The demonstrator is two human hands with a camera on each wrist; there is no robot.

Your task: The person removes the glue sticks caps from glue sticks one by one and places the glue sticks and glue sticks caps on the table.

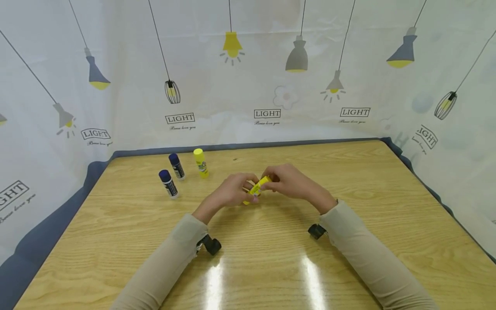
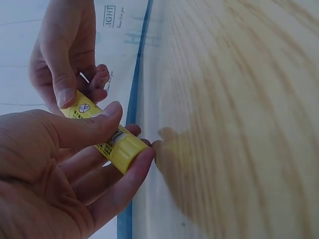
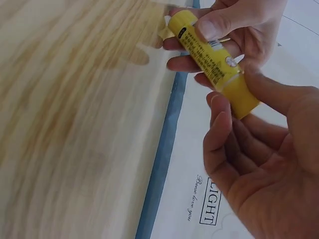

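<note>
Both hands hold one yellow glue stick (image 3: 204, 55) above the wooden table, tilted between them. My left hand (image 1: 234, 190) grips its lower end, thumb along the printed label and fingers underneath. At the other end, my right hand (image 1: 291, 181) pinches the yellow cap (image 3: 238, 95) between thumb and fingers. A thin pale line shows between cap and body in the right wrist view. Left of the hands, another yellow glue stick (image 1: 200, 163) stands upright, beside two glue sticks with dark blue caps, one farther back (image 1: 177, 167) and one nearer (image 1: 168, 184).
The wooden table (image 1: 263, 267) reaches back to a dark blue edge along a white curtain (image 1: 232, 94) printed with hanging lamps. Black wrist cameras are strapped under the left cuff (image 1: 212, 245) and the right cuff (image 1: 317, 231).
</note>
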